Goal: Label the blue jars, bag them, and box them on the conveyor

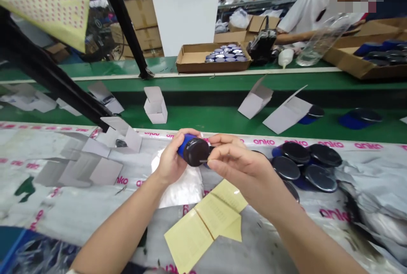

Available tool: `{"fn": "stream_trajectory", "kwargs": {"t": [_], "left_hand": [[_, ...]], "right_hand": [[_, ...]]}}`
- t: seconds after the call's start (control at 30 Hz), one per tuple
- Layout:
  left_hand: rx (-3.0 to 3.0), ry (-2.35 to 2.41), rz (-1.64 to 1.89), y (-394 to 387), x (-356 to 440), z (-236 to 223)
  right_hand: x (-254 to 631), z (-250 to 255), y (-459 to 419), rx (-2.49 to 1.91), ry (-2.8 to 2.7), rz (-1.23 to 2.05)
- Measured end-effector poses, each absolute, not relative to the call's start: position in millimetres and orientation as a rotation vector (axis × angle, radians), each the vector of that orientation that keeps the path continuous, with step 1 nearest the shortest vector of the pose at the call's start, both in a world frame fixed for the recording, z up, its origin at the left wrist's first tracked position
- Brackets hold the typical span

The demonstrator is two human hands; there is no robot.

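My left hand [170, 161] is closed around a small blue jar with a dark round lid [193, 151], holding it tipped so the lid faces me. My right hand [241, 168] is pinched at the jar's right edge, thumb and fingers pressed together on something small and thin that I cannot make out. Both hands hover over a clear plastic bag [181, 189] and yellow backing sheets [206, 221] lying on the covered table. Several more dark-lidded blue jars [305, 166] lie in a pile just right of my right hand.
Folded white cartons [95, 159] lie at the left, more [155, 104] on the green conveyor [206, 117]. A cardboard tray of jars [219, 57] sits beyond it. Black frame bars [57, 83] cross the left. Another person in white [308, 11] works at the far right.
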State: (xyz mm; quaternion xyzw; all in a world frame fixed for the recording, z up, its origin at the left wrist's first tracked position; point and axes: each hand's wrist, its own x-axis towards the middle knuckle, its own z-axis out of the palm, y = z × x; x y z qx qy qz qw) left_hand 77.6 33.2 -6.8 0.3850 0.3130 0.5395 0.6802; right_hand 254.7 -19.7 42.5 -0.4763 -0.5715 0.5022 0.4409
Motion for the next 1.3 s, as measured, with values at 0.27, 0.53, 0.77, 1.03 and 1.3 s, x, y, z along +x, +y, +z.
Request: {"fn": "stream_trajectory", "kwargs": {"t": [0.27,0.53,0.77,1.03,1.3], "left_hand": [[0.865,0.662,1.178,30,78,-9],[0.854,0.647,1.158,26,79,-7],[0.848,0.664,1.161,24,81,-8],[0.857,0.638,1.133,22,80,-6],[0.892,0.617,1.135,20,80,-7]], "right_hand": [[245,43,-23,-1.259,-1.587,1.127],[242,42,-25,-1.233,-1.526,1.115],[239,42,-27,-1.237,-1.504,1.067],[237,40,-31,-1.236,-1.521,0.935],[229,31,-37,-1.288,-1.547,0.692]]}}
